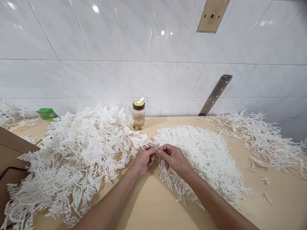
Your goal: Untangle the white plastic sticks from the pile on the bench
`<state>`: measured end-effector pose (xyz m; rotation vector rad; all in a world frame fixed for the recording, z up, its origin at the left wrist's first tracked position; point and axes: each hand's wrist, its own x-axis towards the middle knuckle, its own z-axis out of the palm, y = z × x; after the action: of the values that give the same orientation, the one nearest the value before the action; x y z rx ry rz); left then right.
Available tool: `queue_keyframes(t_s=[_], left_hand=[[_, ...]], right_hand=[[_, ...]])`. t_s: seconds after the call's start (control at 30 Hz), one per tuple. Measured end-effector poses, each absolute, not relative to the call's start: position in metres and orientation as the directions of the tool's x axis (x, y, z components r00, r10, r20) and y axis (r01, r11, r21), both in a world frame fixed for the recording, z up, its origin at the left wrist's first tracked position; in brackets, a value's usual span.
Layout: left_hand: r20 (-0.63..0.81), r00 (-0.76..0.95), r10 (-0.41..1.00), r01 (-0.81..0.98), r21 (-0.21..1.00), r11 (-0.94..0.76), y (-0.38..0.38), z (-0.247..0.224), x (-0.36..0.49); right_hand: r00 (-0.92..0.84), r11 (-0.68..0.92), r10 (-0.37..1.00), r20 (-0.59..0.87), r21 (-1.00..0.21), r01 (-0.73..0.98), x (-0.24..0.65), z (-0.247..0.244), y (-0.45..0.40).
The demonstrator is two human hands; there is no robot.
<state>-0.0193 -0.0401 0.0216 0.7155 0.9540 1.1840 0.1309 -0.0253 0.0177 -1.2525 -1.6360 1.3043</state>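
My left hand (144, 157) is closed, thumb and forefinger pinching a white branched plastic-looking sprig (142, 139) whose tips stick out above the fingers. Right beside it, my right hand (174, 158) has thumb and forefinger pressed together, fingertips almost meeting those of the left. What lies in the right pinch is too small to make out. A big tangled heap of white branched sprigs (88, 143) spreads to the left of my hands. Behind and beside my right hand lies a denser pile of short white pieces (203, 150), some scattered under the wrist.
A lidded jar of brownish liquid (138, 116) stands near the tiled wall (134, 76). Longer white strands (261, 140) lie at the right. A green box (46, 113) sits at back left, a brown carton (11, 150) at the left edge. A metal bracket (216, 95) leans upward at the wall.
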Motion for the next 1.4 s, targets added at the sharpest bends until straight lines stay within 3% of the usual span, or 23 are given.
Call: queue_keyframes(t_s=[0.33,0.6,0.8,1.07,1.4], left_hand=[[-0.258,0.132,0.957,-0.51,0.81,0.288,-0.04,0.022,-0.02],[-0.262,0.183,0.948,-0.512,0.798,0.319,-0.04,0.022,-0.023],[-0.215,0.069,0.974,-0.362,0.904,0.225,-0.04,0.02,-0.023],[-0.268,0.042,0.962,-0.467,0.846,0.256,-0.036,0.015,-0.02],[-0.249,-0.094,0.964,-0.432,0.883,0.186,-0.039,0.008,-0.011]], right_hand=[[-0.257,0.025,0.966,-0.024,-0.983,0.183,0.127,0.021,-0.027],[-0.282,0.071,0.959,-0.013,-0.955,0.287,0.126,0.027,-0.032],[-0.247,0.178,0.966,0.075,-0.888,0.425,0.126,0.025,-0.032],[-0.265,0.213,0.958,0.11,-0.893,0.397,0.128,0.019,-0.031],[-0.346,0.34,0.916,0.205,-0.854,0.395,0.123,0.018,-0.036]])
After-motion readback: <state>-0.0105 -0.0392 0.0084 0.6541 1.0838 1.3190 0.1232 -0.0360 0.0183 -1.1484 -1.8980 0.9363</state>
